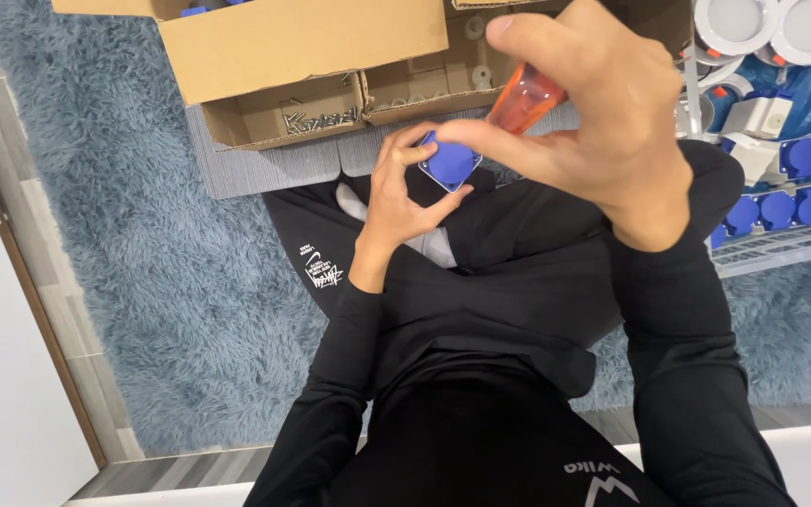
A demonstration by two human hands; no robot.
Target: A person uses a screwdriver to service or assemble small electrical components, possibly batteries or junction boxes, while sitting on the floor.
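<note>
I see the left hand [404,192] gripping a blue square cap [450,161] over the lap while the right hand [593,103] pinches an orange screwdriver handle [525,99] just above it, with a cardboard box of screws [316,117] beyond on the shaggy rug [143,235].

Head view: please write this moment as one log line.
left hand: holds blue square part | right hand: grips orange screwdriver handle, tip at part | cardboard box: screws inside
</note>
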